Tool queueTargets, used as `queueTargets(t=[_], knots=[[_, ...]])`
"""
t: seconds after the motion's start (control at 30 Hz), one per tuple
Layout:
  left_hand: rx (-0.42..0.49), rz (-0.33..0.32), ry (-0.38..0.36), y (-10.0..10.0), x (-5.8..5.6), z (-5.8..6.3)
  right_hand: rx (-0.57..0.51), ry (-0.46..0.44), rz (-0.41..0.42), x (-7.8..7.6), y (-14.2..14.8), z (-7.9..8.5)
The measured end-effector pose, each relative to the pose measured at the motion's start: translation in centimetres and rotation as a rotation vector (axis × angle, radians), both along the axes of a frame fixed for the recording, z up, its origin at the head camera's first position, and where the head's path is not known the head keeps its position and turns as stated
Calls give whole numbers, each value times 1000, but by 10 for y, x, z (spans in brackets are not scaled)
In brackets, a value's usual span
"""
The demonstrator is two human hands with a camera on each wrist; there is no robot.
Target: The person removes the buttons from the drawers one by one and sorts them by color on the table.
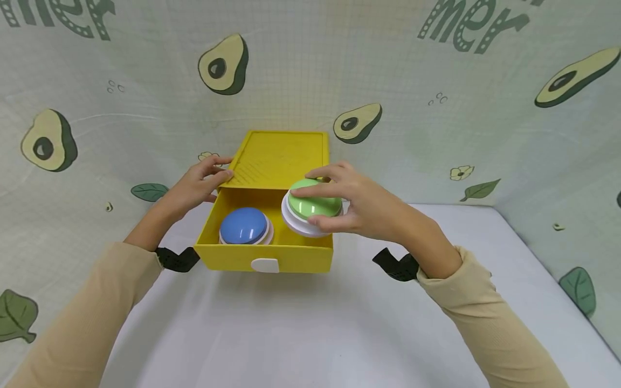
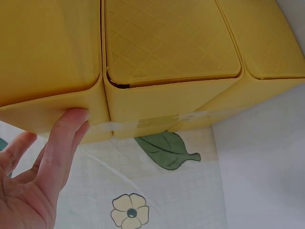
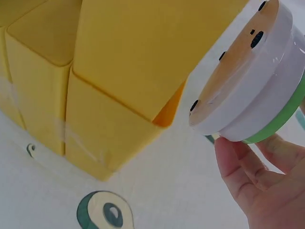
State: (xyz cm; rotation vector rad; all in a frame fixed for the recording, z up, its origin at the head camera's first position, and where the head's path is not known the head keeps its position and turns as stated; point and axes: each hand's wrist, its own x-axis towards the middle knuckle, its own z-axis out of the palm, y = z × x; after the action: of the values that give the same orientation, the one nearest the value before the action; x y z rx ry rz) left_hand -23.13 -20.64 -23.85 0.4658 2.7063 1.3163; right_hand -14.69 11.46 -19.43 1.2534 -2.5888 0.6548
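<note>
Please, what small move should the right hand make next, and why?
I would probably lower the green button into the open yellow drawer: the right hand holds it raised near the drawer's right side, and the blue button sits inside at the left, seemingly leaving room beside it.

One button (image 1: 242,225) lies left in the drawer (image 1: 305,260).

Left grip (image 2: 40,183) touching yellow boxes (image 2: 167,100), green leaf print (image 2: 167,150), flower print (image 2: 130,211)
</note>
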Motion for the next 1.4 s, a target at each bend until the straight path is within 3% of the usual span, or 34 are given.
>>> queueTargets(t=[0.3, 0.87, 1.4], knots=[[8, 0, -1, 0, -2, -1, -62, 29, -54, 0, 26, -7], [1, 11, 14, 0, 2, 0, -207, 131, -150, -5, 64, -49], [3, 14, 15, 1, 0, 0, -160, 14, -291, -16, 68, -102]])
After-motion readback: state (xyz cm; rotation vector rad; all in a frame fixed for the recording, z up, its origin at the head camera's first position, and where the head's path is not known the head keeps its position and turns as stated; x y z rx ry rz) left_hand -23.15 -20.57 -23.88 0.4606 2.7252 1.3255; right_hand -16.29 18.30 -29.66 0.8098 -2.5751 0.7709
